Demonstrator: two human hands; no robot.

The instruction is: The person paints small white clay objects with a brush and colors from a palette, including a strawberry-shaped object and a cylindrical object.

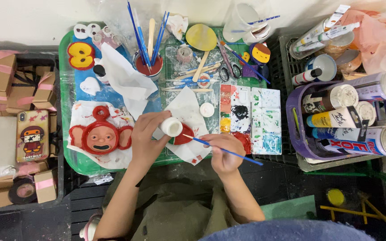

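Two hands work over a green tray [66, 147] crowded with craft things. The left hand [147, 129] curls around a small white and red clay piece [177, 130], fingers closed on its white top, holding it above a sheet of white paper [188, 109] near the tray's front edge. The right hand [223, 151] pinches a thin blue-handled paintbrush [223, 150] between thumb and fingertips; the brush tip touches the red part of the piece, just right of the left hand.

To the left of the hands lies a red, round-eared face figure [100, 134] on paper, and behind it a red and yellow numeral-shaped piece [81, 55]. A cup of brushes [148, 62] stands behind the hands. A white paint palette [250, 119] with smeared wells sits just right of the piece.

At the far right, a purple basket [292, 125] holds paint tubes and bottles lying on their sides, with white, yellow, blue and black labels. At the far left, small brown cardboard boxes [19, 80] banded with pink tape are stacked, and a phone in a cartoon-printed case [32, 136] lies in front of them.
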